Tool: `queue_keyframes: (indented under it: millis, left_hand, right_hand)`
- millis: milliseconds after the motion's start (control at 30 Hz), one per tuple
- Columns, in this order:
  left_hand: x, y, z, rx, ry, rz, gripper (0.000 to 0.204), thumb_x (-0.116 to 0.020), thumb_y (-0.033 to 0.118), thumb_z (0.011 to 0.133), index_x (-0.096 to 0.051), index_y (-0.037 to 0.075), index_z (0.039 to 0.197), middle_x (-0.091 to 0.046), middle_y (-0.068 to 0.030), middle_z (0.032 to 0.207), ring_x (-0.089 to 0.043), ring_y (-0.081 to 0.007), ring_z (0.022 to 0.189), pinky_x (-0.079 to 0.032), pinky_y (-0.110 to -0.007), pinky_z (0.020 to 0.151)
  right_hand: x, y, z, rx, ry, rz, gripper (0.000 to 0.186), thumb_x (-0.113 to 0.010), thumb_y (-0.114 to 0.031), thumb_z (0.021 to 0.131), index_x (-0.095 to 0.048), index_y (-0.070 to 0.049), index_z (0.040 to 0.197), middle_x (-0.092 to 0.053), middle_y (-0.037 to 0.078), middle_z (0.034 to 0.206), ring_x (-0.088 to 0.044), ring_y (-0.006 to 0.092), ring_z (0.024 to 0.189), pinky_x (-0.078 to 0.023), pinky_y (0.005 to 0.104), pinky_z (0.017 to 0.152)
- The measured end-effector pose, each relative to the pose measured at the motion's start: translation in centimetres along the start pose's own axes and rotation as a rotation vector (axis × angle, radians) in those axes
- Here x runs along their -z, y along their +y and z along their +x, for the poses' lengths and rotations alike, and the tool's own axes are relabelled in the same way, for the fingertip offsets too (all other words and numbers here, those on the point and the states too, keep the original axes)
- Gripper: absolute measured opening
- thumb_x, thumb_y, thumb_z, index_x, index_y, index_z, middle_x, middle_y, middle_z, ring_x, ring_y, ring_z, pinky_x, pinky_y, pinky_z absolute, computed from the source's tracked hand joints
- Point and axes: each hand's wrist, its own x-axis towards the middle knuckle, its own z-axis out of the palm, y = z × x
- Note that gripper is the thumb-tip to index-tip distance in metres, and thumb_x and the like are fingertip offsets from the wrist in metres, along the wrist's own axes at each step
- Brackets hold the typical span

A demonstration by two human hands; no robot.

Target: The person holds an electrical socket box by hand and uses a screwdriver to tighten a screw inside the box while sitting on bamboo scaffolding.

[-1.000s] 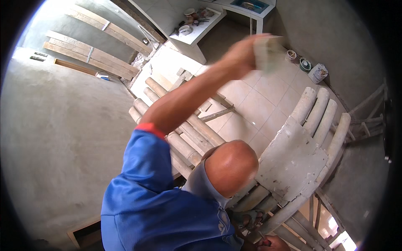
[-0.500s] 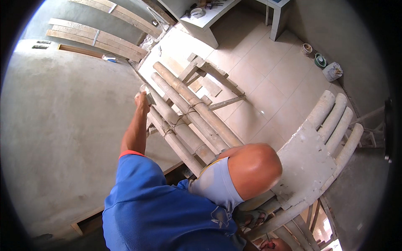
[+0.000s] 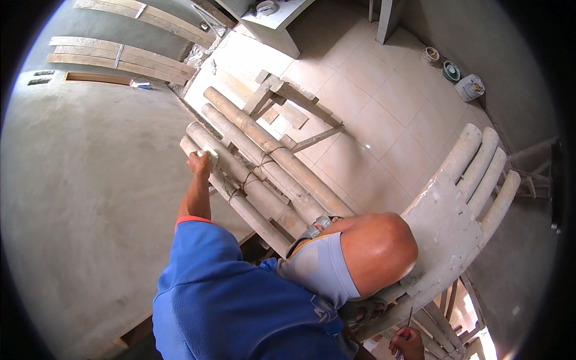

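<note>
My left hand (image 3: pixel 200 163) is closed round a small pale block-like piece (image 3: pixel 212 155), its kind unclear. It is over the far ends of the leftmost bamboo poles (image 3: pixel 240 207), beside the grey plastered wall (image 3: pixel 108 180). Down at the lower right, my right hand (image 3: pixel 408 345) grips a slim red-handled tool (image 3: pixel 410 318) with a thin shaft. The bamboo poles lie side by side, tied with cord. My sandalled foot (image 3: pixel 321 227) is on them, with the knee bent.
A wooden trestle (image 3: pixel 294 99) stands under the poles' far end. At right, a dusty board (image 3: pixel 441 222) lies over more thick poles (image 3: pixel 501 186). Several buckets (image 3: pixel 451 71) line the far right wall, and a white tiled counter (image 3: pixel 279 30) is at the back. Tiled floor lies below.
My left hand has come back toward me along the poles with the pale piece. My right hand has risen further into view with the red-handled tool. The view has shifted slightly.
</note>
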Motion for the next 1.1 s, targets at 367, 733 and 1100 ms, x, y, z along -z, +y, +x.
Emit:
queue_keyframes:
  millis: [367, 733, 1100]
  left_hand:
    - [-4.6, 11.1, 0.6, -0.165, 0.018, 0.003, 0.056, -0.075, 0.029, 0.071, -0.052, 0.0, 0.114, -0.048, -0.0235, 0.115, -0.049, -0.0391, 0.109, -0.041, -0.045, 0.095]
    - [-7.4, 11.9, 5.6, -0.081, 0.031, -0.005, 0.063, -0.078, 0.038, 0.07, -0.052, 0.004, 0.117, -0.042, -0.0238, 0.12, -0.045, -0.0407, 0.112, -0.039, -0.046, 0.097]
    - [-6.9, 13.6, 4.5, -0.09, 0.048, 0.031, 0.071, -0.072, 0.048, 0.076, -0.049, 0.0, 0.123, -0.039, -0.0256, 0.124, -0.039, -0.042, 0.117, -0.036, -0.05, 0.099]
  right_hand:
    - [-0.8, -2.9, 1.5, 0.252, 0.082, 0.119, 0.023, -0.055, -0.03, 0.093, -0.05, -0.009, 0.101, -0.051, -0.002, 0.066, -0.045, 0.0047, 0.053, -0.034, 0.018, 0.043]
    - [-1.7, -4.2, 1.5, 0.234, 0.025, 0.044, 0.029, -0.055, -0.037, 0.093, -0.049, -0.01, 0.102, -0.049, -0.004, 0.065, -0.042, 0.0039, 0.052, -0.031, 0.0179, 0.044]
    - [-1.8, -6.0, 2.0, 0.17, 0.039, 0.038, 0.028, -0.054, -0.036, 0.093, -0.048, -0.009, 0.102, -0.049, -0.003, 0.064, -0.042, 0.0044, 0.049, -0.035, 0.0177, 0.041]
